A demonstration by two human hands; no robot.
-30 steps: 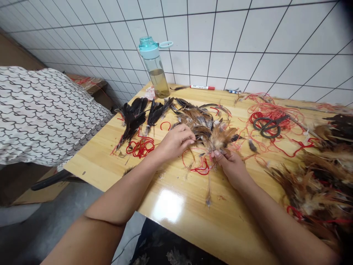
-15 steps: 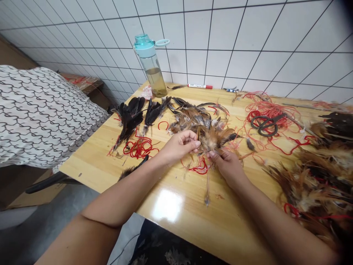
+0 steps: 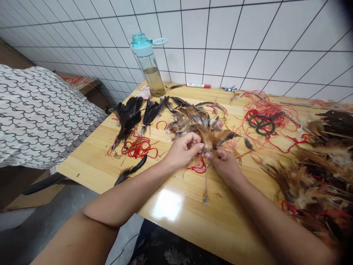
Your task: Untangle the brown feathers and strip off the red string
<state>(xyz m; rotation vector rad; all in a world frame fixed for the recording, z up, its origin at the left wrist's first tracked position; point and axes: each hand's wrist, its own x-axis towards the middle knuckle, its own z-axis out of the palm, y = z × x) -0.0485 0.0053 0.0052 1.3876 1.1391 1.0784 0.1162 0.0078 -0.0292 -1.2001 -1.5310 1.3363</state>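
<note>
A fanned bundle of brown feathers (image 3: 211,138) is pinched at its base between both hands over the middle of the table. My left hand (image 3: 187,148) is closed, its thumb and fingertips on the left side of the base. On the right side, my right hand (image 3: 224,162) is closed too, with thumb and fingers pressed on the lower end. Just below the hands lies a red cord (image 3: 198,166). Behind the bundle is a loose heap of brown and grey feathers (image 3: 187,119). The exact grip at the base is partly hidden by my fingers.
Black feather bunches (image 3: 129,116) and a red cord coil (image 3: 139,147) lie left. A water bottle (image 3: 151,70) and a red marker (image 3: 198,85) stand and lie near the tiled wall. Scissors (image 3: 264,123) rest on tangled red string; a large feather pile (image 3: 317,180) covers the right.
My left hand has moved slightly right, closer to the bundle's base and my right hand. The view has shifted a little, and more of the single dark feather beside my left forearm shows.
</note>
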